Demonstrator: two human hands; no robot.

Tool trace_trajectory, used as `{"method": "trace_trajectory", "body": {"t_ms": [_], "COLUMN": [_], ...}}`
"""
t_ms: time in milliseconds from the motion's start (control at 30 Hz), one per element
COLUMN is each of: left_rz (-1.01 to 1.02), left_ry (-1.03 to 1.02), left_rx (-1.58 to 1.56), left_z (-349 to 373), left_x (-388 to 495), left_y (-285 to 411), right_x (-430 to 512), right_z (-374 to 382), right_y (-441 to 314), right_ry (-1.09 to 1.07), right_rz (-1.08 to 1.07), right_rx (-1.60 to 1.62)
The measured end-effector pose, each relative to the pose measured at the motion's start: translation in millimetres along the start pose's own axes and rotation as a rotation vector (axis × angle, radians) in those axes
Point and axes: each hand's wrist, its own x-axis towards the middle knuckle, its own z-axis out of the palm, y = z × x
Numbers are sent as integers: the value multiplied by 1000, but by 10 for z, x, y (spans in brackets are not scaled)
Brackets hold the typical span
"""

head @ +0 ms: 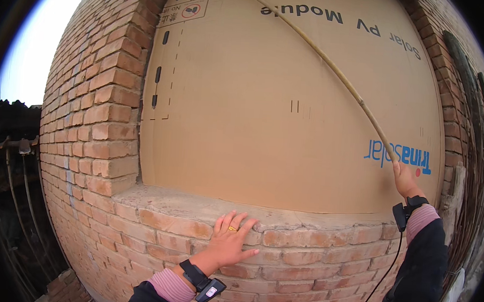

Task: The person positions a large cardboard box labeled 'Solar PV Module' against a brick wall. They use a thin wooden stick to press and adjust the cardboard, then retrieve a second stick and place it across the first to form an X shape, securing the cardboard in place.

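A large cardboard sheet (242, 151), printed upside down with Trinasolar and solar module lettering, fills an opening in the brick wall. My right hand (406, 179), at the sheet's lower right, grips the lower end of a long, thin wooden stick (336, 69). The stick slants up and left across the cardboard, and its far end is out of view. My left hand (229, 242), with a gold ring, rests with spread fingers on the front edge of the concrete sill (179, 199) below the sheet. It holds nothing. Both wrists wear black strapped devices with cables.
Brickwork (114, 112) frames the opening on both sides, with more bricks (297, 256) below the sill. Long wooden poles and thin sticks (472, 167) stand against the wall at the right. At the far left are thin poles (18, 186) in a dark area and a low brick pile (68, 288).
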Motion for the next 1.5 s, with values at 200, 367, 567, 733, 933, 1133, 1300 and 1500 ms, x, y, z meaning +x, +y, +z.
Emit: {"method": "trace_trajectory", "body": {"t_ms": [200,367,567,733,933,1133,1300,1500], "left_rz": [16,3,20,50,249,227,56,49], "left_ry": [44,51,70,-119,-92,1,-72,-78], "left_rx": [-13,-5,-28,-142,358,569,609,624], "left_z": [7,12,-65,-497,-482,-341,-239,-175], "left_x": [16,19,31,296,1559,2575,2937,2964], "left_y": [20,40,97,90,245,636,734,728], "right_x": [-43,-32,57,203,277,370,522,579], "right_z": [365,276,305,445,521,581,826,638], "right_y": [-160,-343,-353,-228,-160,-131,-93,113], "right_ry": [-8,-57,-98,-124,-169,-205,-190,-244], "right_rz": [130,220,306,295,275,262,323,227], "right_rx": [-73,-159,-212,-156,-105,-96,-89,-175]}}
